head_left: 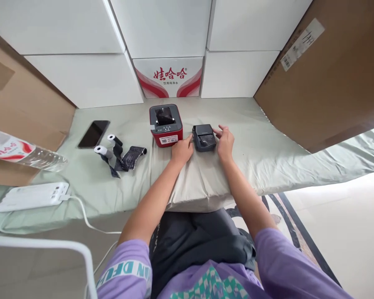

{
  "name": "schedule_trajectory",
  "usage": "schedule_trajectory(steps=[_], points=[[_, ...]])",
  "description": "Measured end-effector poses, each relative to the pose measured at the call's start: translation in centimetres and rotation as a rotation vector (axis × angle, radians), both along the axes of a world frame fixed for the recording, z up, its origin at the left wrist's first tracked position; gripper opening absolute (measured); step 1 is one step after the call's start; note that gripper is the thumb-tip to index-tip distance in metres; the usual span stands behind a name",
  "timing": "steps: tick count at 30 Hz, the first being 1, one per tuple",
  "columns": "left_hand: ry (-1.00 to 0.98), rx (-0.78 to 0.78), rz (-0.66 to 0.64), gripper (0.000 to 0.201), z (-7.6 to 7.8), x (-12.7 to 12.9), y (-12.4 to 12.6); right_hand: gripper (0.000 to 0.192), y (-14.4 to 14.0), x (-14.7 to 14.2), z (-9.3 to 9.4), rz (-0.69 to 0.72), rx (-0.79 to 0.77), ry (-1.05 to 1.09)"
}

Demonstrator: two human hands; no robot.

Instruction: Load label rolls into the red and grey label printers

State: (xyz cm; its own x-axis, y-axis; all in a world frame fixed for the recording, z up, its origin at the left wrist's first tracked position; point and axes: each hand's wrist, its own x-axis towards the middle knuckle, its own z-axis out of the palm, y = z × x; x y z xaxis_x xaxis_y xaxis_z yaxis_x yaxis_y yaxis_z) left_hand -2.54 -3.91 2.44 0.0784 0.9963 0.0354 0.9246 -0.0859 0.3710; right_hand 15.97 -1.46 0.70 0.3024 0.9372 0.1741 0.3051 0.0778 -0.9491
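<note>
Small black device (pixel 204 138) sits at centre of frame on the cloth-covered desk (pixel 252 133), between both hands. Left hand (pixel 182 151): index finger extended toward the device's left side; grip or contact cannot be told. Right hand (pixel 225 143): fingers loosely spread at its right side, not wrapped around it. Red-and-black box-shaped machine (pixel 166 138) stands just left of centre; unrolled dark paper rolls (pixel 133 157) and phone (pixel 94 133) lie farther left.

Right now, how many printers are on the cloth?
2: the red printer, just beyond the left hand; the small dark printer, between that hand and the right hand.
</note>
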Motion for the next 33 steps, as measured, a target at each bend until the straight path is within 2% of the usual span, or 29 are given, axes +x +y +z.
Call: schedule_trajectory(steps=[2,4,7,9,14,19,22,25,29,33], points=[[-0.025,0.006,0.0,0.057,0.0,-0.1,-0.1,0.082,-0.7,0.2,0.5,-0.009,0.047,-0.056],[-0.059,0.007,0.002,0.057,0.0,-0.2,-0.1,0.079,-0.7,0.4,1.3,0.051,0.086,-0.066],[-0.102,0.01,0.018,0.057,0.0,-0.3,0.0,0.072,0.9,0.8,2.8,0.2,0.121,-0.024],[-0.107,0.009,0.023,0.057,0.1,-0.3,0.0,0.061,2.6,1.4,3.8,0.29,0.124,-0.069],[-0.092,0.001,0.017,0.058,0.2,-0.3,0.0,0.038,6.0,2.3,6.7,0.359,0.033,-0.52],[-0.107,0.009,0.018,0.06,-0.1,-0.3,0.1,0.024,6.0,1.1,8.7,0.491,-0.141,-1.005],[-0.111,0.008,0.02,0.06,-0.2,-0.3,0.2,0.036,5.5,-0.1,8.8,0.483,-0.294,-1.124],[-0.125,0.008,0.014,0.059,-0.3,-0.4,0.3,0.041,5.3,-1.2,8.6,0.448,-0.368,-1.132],[-0.164,0.002,0.015,0.06,-0.2,-0.6,0.3,0.038,5.8,-1.5,7.8,0.41,-0.362,-1.042],[-0.221,-0.001,0.004,0.059,-0.2,-0.8,0.4,0.039,6.2,-0.5,6.3,0.436,-0.329,-0.96]])
